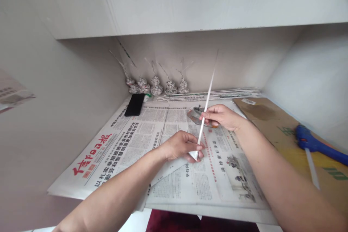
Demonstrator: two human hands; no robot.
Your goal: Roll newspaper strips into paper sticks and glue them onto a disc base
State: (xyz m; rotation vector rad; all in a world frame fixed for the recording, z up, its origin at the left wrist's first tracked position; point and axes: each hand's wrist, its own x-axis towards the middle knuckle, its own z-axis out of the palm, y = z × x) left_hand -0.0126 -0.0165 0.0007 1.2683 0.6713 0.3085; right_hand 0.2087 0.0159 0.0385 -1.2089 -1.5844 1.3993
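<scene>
Holding a white paper tube (201, 127) above the newspaper (174, 119)
Left hand (183, 146) pinches its wide end, right hand (219, 116) grips partway up — looks like rolling, so I'd twist snugly and evenly.

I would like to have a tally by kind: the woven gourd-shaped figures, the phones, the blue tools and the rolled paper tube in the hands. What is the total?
Woven gourd-shaped figures: 5
Black phone: 1
Blue tool: 1
Rolled paper tube: 1
Total: 8
Thin paper sticks at the back overlap too much to count.
</scene>
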